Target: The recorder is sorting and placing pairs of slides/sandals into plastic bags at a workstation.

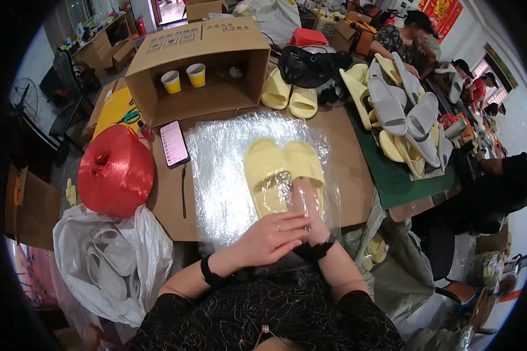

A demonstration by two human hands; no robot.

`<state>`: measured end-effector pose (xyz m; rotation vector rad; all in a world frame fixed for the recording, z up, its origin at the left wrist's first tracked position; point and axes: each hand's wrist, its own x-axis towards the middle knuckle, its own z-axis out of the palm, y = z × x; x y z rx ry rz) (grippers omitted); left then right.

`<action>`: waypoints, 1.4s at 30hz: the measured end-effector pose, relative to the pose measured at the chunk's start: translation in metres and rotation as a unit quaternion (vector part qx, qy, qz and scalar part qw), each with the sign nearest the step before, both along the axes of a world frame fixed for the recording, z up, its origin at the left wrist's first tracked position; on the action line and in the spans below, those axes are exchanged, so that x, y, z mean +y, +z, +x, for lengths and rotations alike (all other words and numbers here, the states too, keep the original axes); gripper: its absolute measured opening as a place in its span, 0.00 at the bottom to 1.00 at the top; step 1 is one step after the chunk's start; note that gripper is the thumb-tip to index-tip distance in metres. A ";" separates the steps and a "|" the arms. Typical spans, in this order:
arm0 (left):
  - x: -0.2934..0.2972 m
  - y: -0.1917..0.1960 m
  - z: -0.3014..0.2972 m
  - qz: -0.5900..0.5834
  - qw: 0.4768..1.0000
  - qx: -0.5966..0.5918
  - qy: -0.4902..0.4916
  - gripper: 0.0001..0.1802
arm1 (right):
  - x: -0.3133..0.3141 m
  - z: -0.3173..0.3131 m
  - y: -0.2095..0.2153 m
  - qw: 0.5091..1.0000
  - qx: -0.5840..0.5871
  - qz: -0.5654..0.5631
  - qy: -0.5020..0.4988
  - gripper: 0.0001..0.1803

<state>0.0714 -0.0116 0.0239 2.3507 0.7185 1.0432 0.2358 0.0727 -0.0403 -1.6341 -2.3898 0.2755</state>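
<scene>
On the worktop (pixel 175 199) lies a clear plastic bag (pixel 228 175) holding a pair of yellow slippers (pixel 282 172), side by side. Left hand (pixel 272 237) rests flat, fingers spread, on the bag's near edge. Right hand (pixel 306 202) reaches inside the bag, fingers straight and together, touching the right slipper. A phone (pixel 174 143) lies beside the bag.

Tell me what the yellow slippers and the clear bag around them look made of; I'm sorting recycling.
Yellow slippers: probably soft moulded foam or rubber, matte, one piece, ribbed footbed. Clear bag: thin plastic film, glossy, crinkled with bright glare. The right hand is inside it, seen through the film.
</scene>
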 end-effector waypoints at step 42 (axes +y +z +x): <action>0.039 -0.077 -0.072 -0.116 0.938 0.099 0.312 0.34 | 0.003 0.056 0.019 0.842 0.505 0.041 -0.184 0.08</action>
